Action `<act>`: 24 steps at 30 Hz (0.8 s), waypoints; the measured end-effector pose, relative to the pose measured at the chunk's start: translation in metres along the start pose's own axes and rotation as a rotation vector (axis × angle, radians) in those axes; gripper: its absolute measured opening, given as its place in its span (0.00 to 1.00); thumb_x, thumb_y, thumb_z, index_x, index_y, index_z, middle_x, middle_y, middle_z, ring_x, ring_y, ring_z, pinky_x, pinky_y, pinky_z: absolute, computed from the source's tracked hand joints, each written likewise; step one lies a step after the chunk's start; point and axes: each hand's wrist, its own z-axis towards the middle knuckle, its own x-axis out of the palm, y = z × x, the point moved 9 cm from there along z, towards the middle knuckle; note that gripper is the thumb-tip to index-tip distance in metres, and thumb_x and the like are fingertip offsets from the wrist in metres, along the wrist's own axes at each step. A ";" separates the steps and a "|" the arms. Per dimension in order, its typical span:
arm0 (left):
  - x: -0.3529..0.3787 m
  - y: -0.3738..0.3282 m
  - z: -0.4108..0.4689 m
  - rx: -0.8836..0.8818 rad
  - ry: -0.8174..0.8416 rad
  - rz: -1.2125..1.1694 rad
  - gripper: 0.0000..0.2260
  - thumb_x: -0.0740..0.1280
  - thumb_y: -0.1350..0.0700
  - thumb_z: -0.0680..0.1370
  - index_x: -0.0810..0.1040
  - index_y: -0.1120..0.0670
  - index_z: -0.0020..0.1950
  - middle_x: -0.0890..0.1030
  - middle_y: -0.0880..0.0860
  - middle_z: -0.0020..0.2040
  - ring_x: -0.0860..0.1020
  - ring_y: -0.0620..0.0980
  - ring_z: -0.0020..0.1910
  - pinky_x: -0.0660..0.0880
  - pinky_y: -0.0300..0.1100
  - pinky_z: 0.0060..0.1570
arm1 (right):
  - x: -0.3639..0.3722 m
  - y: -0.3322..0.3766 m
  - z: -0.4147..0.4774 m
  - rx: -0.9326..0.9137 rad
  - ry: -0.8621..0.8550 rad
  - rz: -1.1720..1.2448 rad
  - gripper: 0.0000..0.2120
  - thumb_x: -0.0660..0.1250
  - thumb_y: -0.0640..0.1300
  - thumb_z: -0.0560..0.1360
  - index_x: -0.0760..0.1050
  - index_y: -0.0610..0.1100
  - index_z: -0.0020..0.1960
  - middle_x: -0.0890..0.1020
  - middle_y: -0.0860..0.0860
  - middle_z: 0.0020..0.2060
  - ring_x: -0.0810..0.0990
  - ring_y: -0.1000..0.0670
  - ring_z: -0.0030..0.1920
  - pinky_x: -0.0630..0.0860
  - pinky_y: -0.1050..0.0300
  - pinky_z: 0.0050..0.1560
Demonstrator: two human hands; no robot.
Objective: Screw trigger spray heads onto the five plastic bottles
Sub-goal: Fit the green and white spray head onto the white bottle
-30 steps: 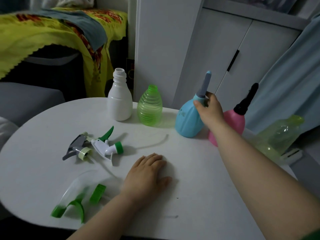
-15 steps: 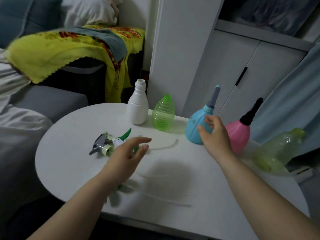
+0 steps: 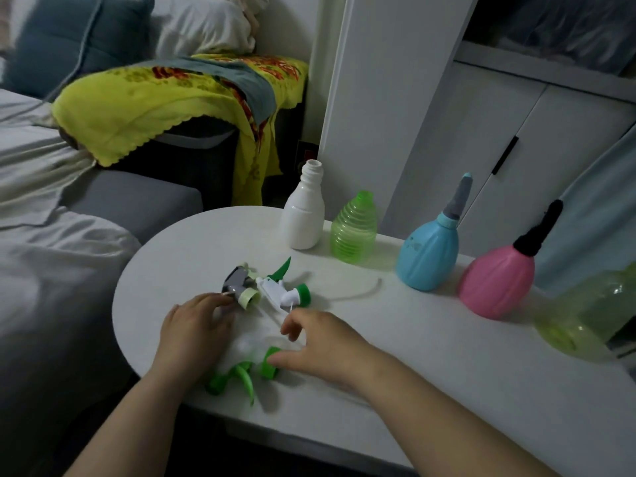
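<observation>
Five bottles stand or lie along the table's far side: a white bottle [image 3: 303, 215] and a ribbed green bottle [image 3: 352, 232] with bare necks, a blue bottle [image 3: 428, 256] with a grey head on it, a pink bottle [image 3: 495, 287] with a black head, and a clear yellow-green bottle [image 3: 592, 315] on its side. Three loose heads lie near me: a grey spray head [image 3: 237, 287], a white-and-green spray head [image 3: 285, 290] and a clear green spray head [image 3: 241, 373]. My left hand [image 3: 196, 328] lies flat, fingertips touching the grey head. My right hand [image 3: 320, 342] curls over the clear green head, thumb on its collar.
The round white table [image 3: 430, 373] ends close to my body. A grey sofa with a yellow cloth [image 3: 144, 108] lies to the left. White cupboard doors [image 3: 481, 139] stand right behind the bottles, and a pale curtain hangs at the far right.
My right hand left the blue bottle and came down onto the clear green head. My left hand rose from the table, then settled by the grey head. The view shifted left.
</observation>
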 end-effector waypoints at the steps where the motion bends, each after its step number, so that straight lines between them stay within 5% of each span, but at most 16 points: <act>1: 0.001 0.000 0.000 -0.004 -0.002 0.007 0.11 0.65 0.61 0.72 0.78 0.57 0.54 0.78 0.60 0.59 0.74 0.61 0.59 0.64 0.52 0.61 | 0.005 0.001 0.001 0.006 0.006 -0.047 0.22 0.69 0.56 0.66 0.70 0.46 0.55 0.77 0.48 0.55 0.74 0.50 0.49 0.68 0.58 0.48; 7: -0.001 0.001 0.000 -0.010 0.007 -0.038 0.11 0.65 0.61 0.73 0.78 0.56 0.54 0.77 0.59 0.61 0.73 0.60 0.60 0.63 0.54 0.64 | 0.023 0.007 0.007 0.020 0.066 -0.143 0.24 0.67 0.55 0.68 0.69 0.45 0.59 0.73 0.47 0.60 0.73 0.46 0.57 0.69 0.54 0.54; 11: -0.001 0.002 0.000 -0.007 0.012 -0.082 0.10 0.65 0.61 0.73 0.78 0.56 0.53 0.77 0.59 0.60 0.73 0.60 0.60 0.63 0.56 0.65 | 0.024 0.007 0.007 0.041 0.091 -0.078 0.20 0.68 0.52 0.68 0.72 0.42 0.55 0.76 0.44 0.54 0.75 0.45 0.53 0.69 0.56 0.47; 16: -0.002 0.004 -0.001 -0.035 -0.003 -0.120 0.10 0.63 0.61 0.74 0.78 0.56 0.54 0.78 0.60 0.58 0.73 0.60 0.58 0.63 0.55 0.65 | 0.029 0.005 -0.003 0.024 0.274 0.202 0.18 0.69 0.48 0.69 0.75 0.34 0.49 0.73 0.45 0.37 0.71 0.50 0.39 0.68 0.55 0.42; 24: -0.002 0.003 -0.004 -0.018 0.007 -0.119 0.11 0.63 0.62 0.74 0.77 0.57 0.55 0.76 0.60 0.59 0.72 0.60 0.59 0.64 0.53 0.63 | -0.012 -0.022 -0.015 0.109 0.153 0.791 0.06 0.63 0.40 0.73 0.70 0.45 0.49 0.78 0.51 0.41 0.79 0.55 0.38 0.76 0.63 0.39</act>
